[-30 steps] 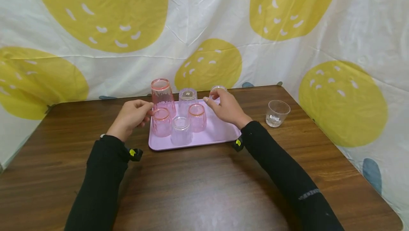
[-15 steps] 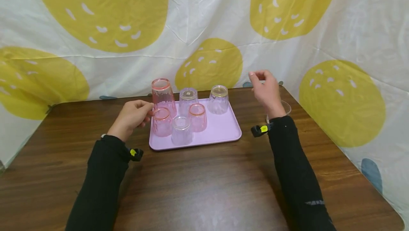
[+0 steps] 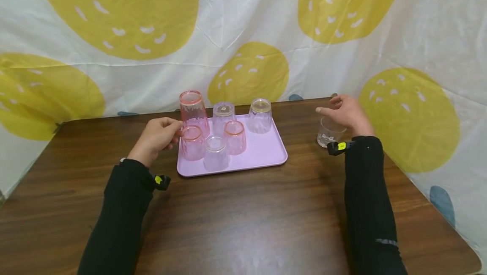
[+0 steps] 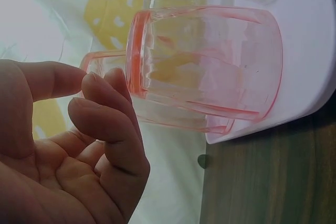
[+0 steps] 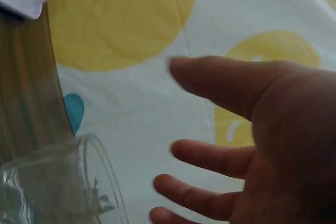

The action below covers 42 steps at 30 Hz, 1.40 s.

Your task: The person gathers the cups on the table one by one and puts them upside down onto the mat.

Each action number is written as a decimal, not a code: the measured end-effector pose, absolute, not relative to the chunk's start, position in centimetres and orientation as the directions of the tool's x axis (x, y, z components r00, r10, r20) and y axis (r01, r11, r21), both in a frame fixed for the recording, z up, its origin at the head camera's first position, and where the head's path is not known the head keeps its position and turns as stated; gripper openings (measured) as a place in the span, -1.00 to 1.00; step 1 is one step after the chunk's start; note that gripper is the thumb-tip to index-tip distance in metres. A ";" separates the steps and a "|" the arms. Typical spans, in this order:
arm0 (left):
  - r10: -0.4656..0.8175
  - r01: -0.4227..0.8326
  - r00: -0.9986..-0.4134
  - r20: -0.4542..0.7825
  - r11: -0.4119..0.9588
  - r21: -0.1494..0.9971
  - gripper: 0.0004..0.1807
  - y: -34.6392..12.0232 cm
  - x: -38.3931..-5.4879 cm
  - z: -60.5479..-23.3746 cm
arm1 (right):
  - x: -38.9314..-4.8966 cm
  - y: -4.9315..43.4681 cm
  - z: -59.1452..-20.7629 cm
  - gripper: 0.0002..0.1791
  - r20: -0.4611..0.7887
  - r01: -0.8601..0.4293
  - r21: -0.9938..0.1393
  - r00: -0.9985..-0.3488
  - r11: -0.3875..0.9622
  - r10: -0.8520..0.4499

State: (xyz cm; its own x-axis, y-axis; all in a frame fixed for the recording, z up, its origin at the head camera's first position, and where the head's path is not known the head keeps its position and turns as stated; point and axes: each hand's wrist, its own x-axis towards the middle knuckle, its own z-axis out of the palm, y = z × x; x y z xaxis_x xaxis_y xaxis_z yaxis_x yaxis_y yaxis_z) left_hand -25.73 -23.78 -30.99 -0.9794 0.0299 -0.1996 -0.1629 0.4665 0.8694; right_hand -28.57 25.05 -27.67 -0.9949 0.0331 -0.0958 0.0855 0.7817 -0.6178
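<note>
Beside the short pink glass [image 3: 192, 144], my left hand [image 3: 157, 140] hovers with loosely curled fingers, thumb tip near the index finger. Nothing shows between those fingers in the left wrist view, where the pink glass [image 4: 210, 61] stands just past them. At the right, my right hand [image 3: 348, 114] is above a clear glass [image 3: 330, 133] that stands upright on the table. Its thumb and fingers are spread apart, holding nothing. The right wrist view shows that glass's rim [image 5: 97, 171] below the fingers.
A lilac tray [image 3: 262, 156] bears a tall pink glass [image 3: 194, 114], a purple-tinted glass [image 3: 223, 116], another short pink glass [image 3: 235, 140] and two clear glasses, one in front [image 3: 216, 156], one at back right [image 3: 260, 119]. A patterned cloth [image 3: 152, 80] hangs behind the wooden table [image 3: 243, 224].
My right hand has let go of the clear glass at the tray's back right and moved right, over the clear glass on the table. The left hand has stayed in place.
</note>
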 end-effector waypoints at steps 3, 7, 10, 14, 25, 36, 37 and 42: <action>0.026 -0.161 -0.980 -0.196 0.470 0.868 -0.47 -23.9 -25.8 -31.1 | -28.9 25.3 -27.9 -0.04 -0.152 0.062 -0.517 -0.988 0.853 -0.021; 0.020 -0.165 -0.980 -0.198 0.470 0.867 -0.48 -24.0 -25.8 -31.1 | -29.2 25.2 -28.4 -0.04 -0.187 0.063 -0.474 -0.982 0.878 -0.030; 0.017 -0.167 -0.980 -0.198 0.470 0.867 -0.48 -24.0 -25.8 -31.1 | -29.2 25.1 -28.6 -0.08 -0.210 0.085 -0.471 -0.978 0.878 -0.018; 0.014 -0.161 -0.982 -0.191 0.475 0.865 -0.48 -23.9 -25.7 -30.9 | -29.3 25.0 -28.8 -0.14 -0.212 0.105 -0.472 -0.977 0.875 0.003; 0.014 -0.156 -0.983 -0.185 0.482 0.862 -0.46 -23.9 -25.9 -30.9 | -29.3 24.8 -29.0 -0.20 -0.232 0.124 -0.430 -0.972 0.894 0.023; 0.014 -0.155 -0.983 -0.184 0.478 0.865 -0.48 -24.0 -25.8 -31.0 | -29.0 24.6 -28.7 -0.19 -0.230 0.101 -0.421 -0.973 0.901 0.002; 0.014 -0.155 -0.983 -0.184 0.478 0.865 -0.48 -24.0 -25.8 -31.0 | -28.9 24.5 -28.6 -0.19 -0.226 0.094 -0.421 -0.974 0.902 -0.004; 0.014 -0.162 -0.981 -0.191 0.477 0.864 -0.47 -23.9 -25.7 -30.7 | -28.8 24.0 -28.1 -0.17 -0.186 0.055 -0.440 -0.982 0.897 -0.031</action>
